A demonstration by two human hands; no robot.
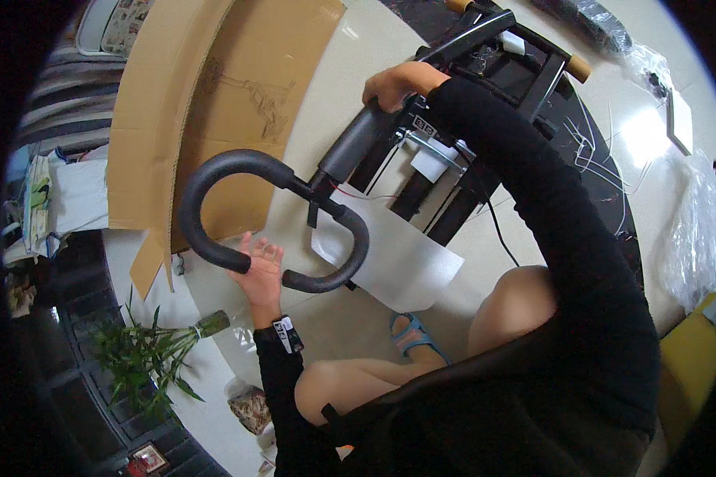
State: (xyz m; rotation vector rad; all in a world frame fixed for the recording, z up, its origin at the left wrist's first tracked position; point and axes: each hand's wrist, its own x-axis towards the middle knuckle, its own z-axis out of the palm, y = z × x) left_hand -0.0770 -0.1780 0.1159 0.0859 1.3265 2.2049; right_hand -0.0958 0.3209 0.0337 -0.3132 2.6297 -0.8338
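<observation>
— Foam-black handlebar (272,219), the looped one: where is it sitting?

— It hangs over the pale floor (326,87), on its padded stem (356,143), which runs up toward the black metal frame (485,71). My left hand (261,266) is under the lower curve of the loop, palm up, fingers spread wide and only touching the foam, not gripping. My right hand (398,83) is curled closed around the top of the stem, where it meets the frame.

— What worries you?

— I judge the weight rests mostly on that one closed hand. If it slackens, the loop could swing down onto my open palm or my knee (517,306). A thin red wire (358,193) and a black cable (497,230) run out near the joint; twisting the stem could pinch or tug them, I think.

— Anything underfoot?

— White paper sheet (410,266) lies beside my blue sandal (415,334), and could slide if I step on it. Flattened cardboard (191,103) lies just beyond
</observation>
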